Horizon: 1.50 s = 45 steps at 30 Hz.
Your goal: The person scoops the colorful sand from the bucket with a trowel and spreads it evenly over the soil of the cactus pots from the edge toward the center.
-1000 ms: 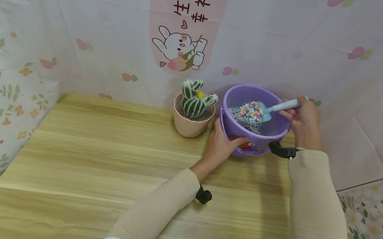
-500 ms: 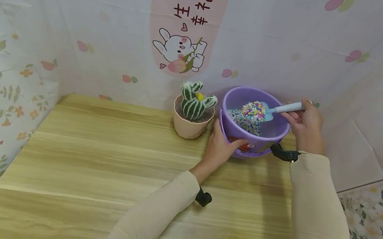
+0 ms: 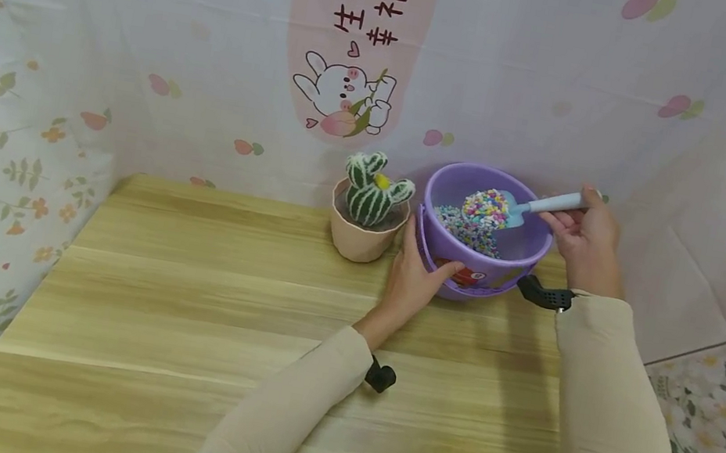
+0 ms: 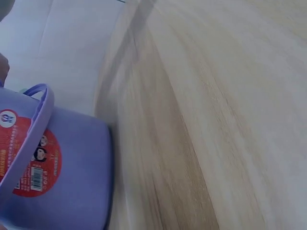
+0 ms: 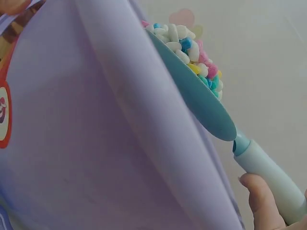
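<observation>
A purple bucket (image 3: 517,244) with a red label stands at the back of the wooden table and holds coloured pebbles (image 3: 465,229). My left hand (image 3: 417,279) grips the bucket's near left side. My right hand (image 3: 584,234) holds the handle of a small light-blue shovel (image 3: 537,205), whose blade is heaped with pebbles and hangs over the bucket. In the right wrist view the shovel (image 5: 211,112) rises just above the bucket (image 5: 96,143) rim. The left wrist view shows the bucket (image 4: 53,167) wall and its hanging handle.
A knitted green cactus in a beige pot (image 3: 368,215) stands just left of the bucket, close to my left hand. The wooden table (image 3: 176,324) stretches toward me. Patterned cloth walls (image 3: 148,50) close in the back and left; the table's right edge is near my right arm.
The shovel, loaded with pebbles, has lifted slightly out of the heap in the bucket. My left hand keeps its grip on the bucket.
</observation>
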Available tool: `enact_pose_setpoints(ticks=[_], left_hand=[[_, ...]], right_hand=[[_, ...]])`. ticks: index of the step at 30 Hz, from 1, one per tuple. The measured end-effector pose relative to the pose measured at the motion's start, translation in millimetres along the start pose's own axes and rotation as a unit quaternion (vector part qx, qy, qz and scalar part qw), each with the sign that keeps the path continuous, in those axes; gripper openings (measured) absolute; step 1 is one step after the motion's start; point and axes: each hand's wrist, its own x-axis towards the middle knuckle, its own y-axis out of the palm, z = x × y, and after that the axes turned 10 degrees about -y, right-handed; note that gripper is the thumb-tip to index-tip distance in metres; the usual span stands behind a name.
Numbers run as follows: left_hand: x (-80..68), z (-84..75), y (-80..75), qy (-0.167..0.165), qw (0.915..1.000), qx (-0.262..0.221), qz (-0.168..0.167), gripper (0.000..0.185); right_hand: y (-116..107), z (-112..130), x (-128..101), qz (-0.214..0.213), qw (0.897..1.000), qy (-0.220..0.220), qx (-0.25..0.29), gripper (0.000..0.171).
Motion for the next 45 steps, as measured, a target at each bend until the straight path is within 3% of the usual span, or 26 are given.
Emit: enact_pose_setpoints(ticks=[6,15,22,28,32,35,38,45], left_hand=[[-3.6,-0.3,-5.0,-0.002,1.0000,-0.003,0.009,0.110],[-11.1,0.1,-13.3,0.064,0.9971,0.039,0.016,0.107],[-18.5,-8.2,-22.3,0.089,0.9944,0.055,0.014,0.102],[-22.7,-15.4,-39.4,0.098,0.9934,0.059,0.011,0.096],[-24.2,-17.4,-53.4,0.083,0.9955,0.045,0.003,0.093],[-24.8,-17.2,-62.6,0.079,0.9963,0.032,-0.013,0.091],[-22.4,-15.5,-68.9,0.100,0.9934,0.031,-0.047,0.090],[-12.5,-9.6,-76.9,0.140,0.9764,0.040,-0.159,0.086]], right_hand=[[-6,4,-4,-0.001,1.000,0.002,0.008,0.036],[-11,6,-8,0.000,1.000,-0.005,0.024,0.028],[-14,8,-14,-0.002,0.999,0.003,0.043,0.017],[-15,7,-22,-0.005,0.999,-0.005,0.039,0.016],[-11,1,-27,0.002,0.999,-0.006,0.050,0.017],[-7,-4,-31,0.013,0.998,-0.007,0.058,0.019],[-4,-8,-34,0.019,0.998,-0.012,0.060,0.020],[-1,-14,-38,0.014,0.998,-0.009,0.053,0.018]])
